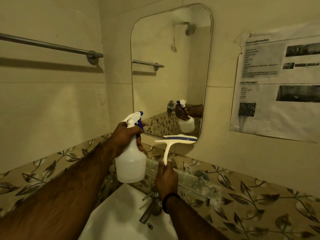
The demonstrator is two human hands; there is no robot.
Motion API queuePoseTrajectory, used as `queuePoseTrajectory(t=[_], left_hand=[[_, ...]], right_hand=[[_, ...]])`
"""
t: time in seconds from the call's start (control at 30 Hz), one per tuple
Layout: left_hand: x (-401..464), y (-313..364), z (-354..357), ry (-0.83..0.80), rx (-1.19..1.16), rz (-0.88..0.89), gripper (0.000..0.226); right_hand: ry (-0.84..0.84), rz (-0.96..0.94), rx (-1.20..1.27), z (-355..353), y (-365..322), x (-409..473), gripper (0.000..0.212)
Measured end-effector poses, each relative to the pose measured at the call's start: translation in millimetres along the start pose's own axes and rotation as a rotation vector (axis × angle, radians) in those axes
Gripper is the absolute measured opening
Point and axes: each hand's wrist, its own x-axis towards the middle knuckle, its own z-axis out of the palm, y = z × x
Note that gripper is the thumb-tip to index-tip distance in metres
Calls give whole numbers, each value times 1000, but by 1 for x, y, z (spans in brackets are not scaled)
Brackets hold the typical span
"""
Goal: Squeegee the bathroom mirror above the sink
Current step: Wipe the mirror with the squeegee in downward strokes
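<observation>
The right hand (167, 179) is closed around the handle of a cream squeegee (170, 145), whose blade lies against the bottom edge of the wall mirror (170, 66). The left hand (127, 135) is wrapped around the neck of a white spray bottle (130, 163), held up just left of the squeegee. Below them sit a glass shelf (190, 181), a tap (150, 210) and the white sink (121, 213); a towel rail (52, 45) and a taped paper notice (277, 87) flank the mirror.
</observation>
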Motion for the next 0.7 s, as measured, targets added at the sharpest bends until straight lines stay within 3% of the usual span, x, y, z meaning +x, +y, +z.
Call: queuePoseTrajectory(t=[0.27,0.5,0.7], left_hand=[[-3,3,2,2,-27,-8,29],[3,10,2,1,-4,15,28],[11,10,-1,-10,21,20,27]], right_hand=[[43,-146,40,-21,-29,23,30],[112,-411,77,-61,-134,90,33],[223,-514,62,-92,-217,144,41]])
